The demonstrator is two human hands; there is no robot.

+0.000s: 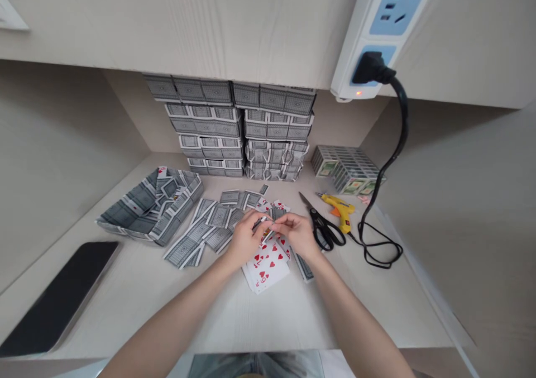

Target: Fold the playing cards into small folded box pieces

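My left hand (pixel 248 236) and my right hand (pixel 295 233) meet over the middle of the desk. Both have their fingers closed on one playing card (pixel 265 234), which is largely hidden by the fingers. Beneath them lies a spread of face-up cards with red hearts (pixel 272 263). Left of my hands, grey-backed cards (pixel 196 234) overlap in a loose pile, some joined in strips. A narrow strip of grey card (pixel 304 267) rests under my right wrist. Black-handled scissors (pixel 324 230) lie just right of my right hand.
A tray made of cards (pixel 176 221) holds folded pieces at left, near a black flat slab (pixel 62 294). Stacked card boxes (pixel 209 124) stand at the back. At right are a yellow glue gun (pixel 341 210), wrapped card packs (pixel 347 168), and a power strip (pixel 355 60) with a hanging cord.
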